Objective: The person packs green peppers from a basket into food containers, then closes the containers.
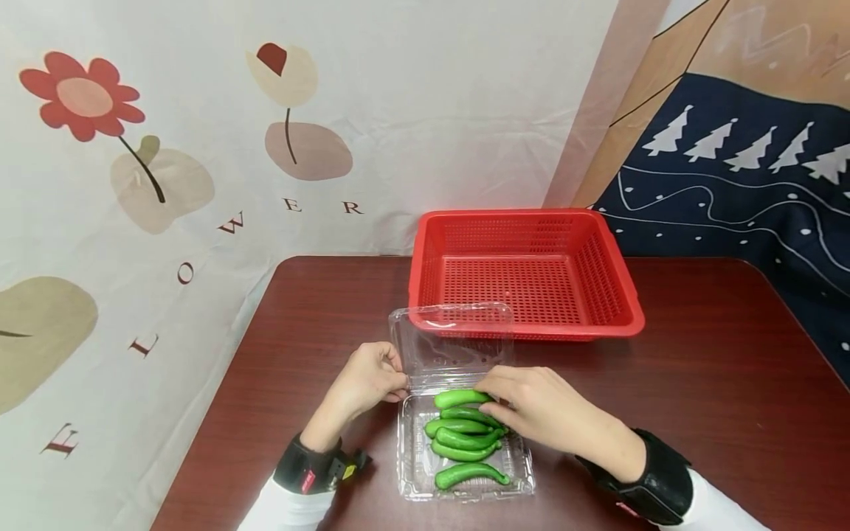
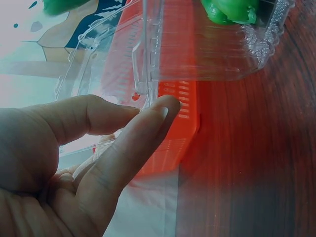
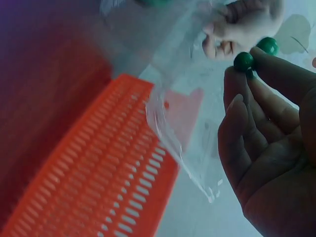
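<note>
A clear plastic clamshell box (image 1: 409, 479) lies open on the table, its lid (image 1: 451, 346) raised at the back and overlapping the basket's front rim. Several glossy green chili peppers (image 1: 465, 440) lie crosswise in its base, one (image 1: 468, 476) apart at the front. My left hand (image 1: 368, 380) pinches the box's left edge by the hinge with thumb and forefinger; the left wrist view shows those fingertips (image 2: 165, 106) at the plastic. My right hand (image 1: 538, 402) pinches the end of the rearmost chili pepper (image 1: 458, 398). Its green end (image 3: 244, 62) shows between thumb and fingers in the right wrist view.
Right behind the box stands a red perforated plastic basket (image 1: 524, 332), with nothing seen inside. Both stand on a dark red-brown wooden table (image 1: 717, 383). A printed cloth (image 1: 412, 110) hangs behind the table's back edge.
</note>
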`<control>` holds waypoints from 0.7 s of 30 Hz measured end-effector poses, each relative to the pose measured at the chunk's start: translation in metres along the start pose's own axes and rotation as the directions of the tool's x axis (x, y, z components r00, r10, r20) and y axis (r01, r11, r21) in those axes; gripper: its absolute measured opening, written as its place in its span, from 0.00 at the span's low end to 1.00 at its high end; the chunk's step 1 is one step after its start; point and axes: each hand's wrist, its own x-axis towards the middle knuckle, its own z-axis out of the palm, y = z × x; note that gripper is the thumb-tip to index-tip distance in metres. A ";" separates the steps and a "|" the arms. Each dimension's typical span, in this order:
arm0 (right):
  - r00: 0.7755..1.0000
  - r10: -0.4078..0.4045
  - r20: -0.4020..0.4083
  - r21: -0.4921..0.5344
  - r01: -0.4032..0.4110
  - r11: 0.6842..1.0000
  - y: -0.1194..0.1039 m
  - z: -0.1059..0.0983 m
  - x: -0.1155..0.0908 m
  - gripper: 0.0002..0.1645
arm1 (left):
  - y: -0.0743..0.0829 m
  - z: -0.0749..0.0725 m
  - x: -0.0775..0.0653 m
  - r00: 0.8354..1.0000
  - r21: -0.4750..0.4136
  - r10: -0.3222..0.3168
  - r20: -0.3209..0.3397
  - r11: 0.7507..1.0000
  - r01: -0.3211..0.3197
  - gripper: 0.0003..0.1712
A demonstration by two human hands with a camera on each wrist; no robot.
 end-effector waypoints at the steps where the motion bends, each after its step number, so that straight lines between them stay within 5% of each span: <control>1: 1.000 -0.005 0.016 0.001 0.005 1.000 -0.001 0.003 -0.001 0.14 | 0.000 0.000 0.000 1.000 0.001 -0.001 -0.001 1.000 0.001 0.09; 21: 0.993 0.003 0.115 -0.152 0.015 0.988 -0.006 0.030 -0.009 0.09 | -0.002 0.001 0.002 1.000 0.003 0.000 -0.005 1.000 0.000 0.10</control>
